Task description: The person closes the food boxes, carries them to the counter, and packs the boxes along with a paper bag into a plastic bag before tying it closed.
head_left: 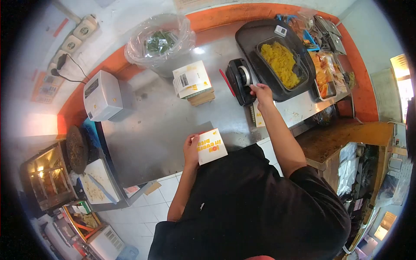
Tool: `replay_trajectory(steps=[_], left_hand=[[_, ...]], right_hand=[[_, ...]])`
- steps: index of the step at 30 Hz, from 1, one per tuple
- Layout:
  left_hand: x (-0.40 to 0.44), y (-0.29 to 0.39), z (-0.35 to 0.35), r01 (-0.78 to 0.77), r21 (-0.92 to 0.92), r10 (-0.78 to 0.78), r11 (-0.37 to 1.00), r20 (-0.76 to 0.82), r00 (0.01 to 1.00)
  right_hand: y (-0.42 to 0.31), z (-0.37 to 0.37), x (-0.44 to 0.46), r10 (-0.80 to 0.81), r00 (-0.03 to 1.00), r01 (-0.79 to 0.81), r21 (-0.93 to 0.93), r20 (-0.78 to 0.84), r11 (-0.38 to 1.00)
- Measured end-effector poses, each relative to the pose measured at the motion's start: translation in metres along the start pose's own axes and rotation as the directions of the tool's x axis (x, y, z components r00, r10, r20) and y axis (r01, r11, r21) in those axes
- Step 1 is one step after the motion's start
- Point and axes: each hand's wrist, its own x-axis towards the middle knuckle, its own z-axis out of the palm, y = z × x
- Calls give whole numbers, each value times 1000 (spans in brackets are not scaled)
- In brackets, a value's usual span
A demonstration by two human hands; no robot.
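Seen from head height, a person in a black shirt (242, 208) stands at the near edge of a metal table (149, 117). The left hand (191, 151) holds a flat white box (213, 151) by its left side, fingers closed on it. The box, printed with yellow and orange lettering, is tilted at the table's near edge, in front of the shirt.

The right hand (263, 95) reaches farther out, to the right side of a black tape dispenser (236, 82). Its thumb and forefinger are narrowed to a pinch next to the white tape roll (246, 74); I cannot tell whether a strip of tape lies between them. A thin red object (226, 82) is just left of the dispenser. Another white box (260, 120) shows partly beside the right forearm.

Left of the dispenser, farther in than the held box, is a stack of boxes (192, 81). Beyond it, on the far side, a bin (162, 65) lined with clear plastic holds something green. A white machine (102, 97) sits at the far left. Right of the dispenser, a large black tray (245, 37) bears a tub (298, 81) of yellow food (281, 65).
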Motion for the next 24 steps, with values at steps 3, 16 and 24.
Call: replay_trajectory(steps=[3,16,24], left_hand=[[2,-5,-10,-22,-46,20,999,-51,998],[2,58,12,114,-280,33,953,472,881],[17,92,-1,75,-180,118,981,856,504]], right_hand=[[1,-25,-34,-132,991,127,-121,-36,985],[48,-34,-1,-468,838,373,-920,280,117],[-51,6,-132,85,490,349,-285,868,893]])
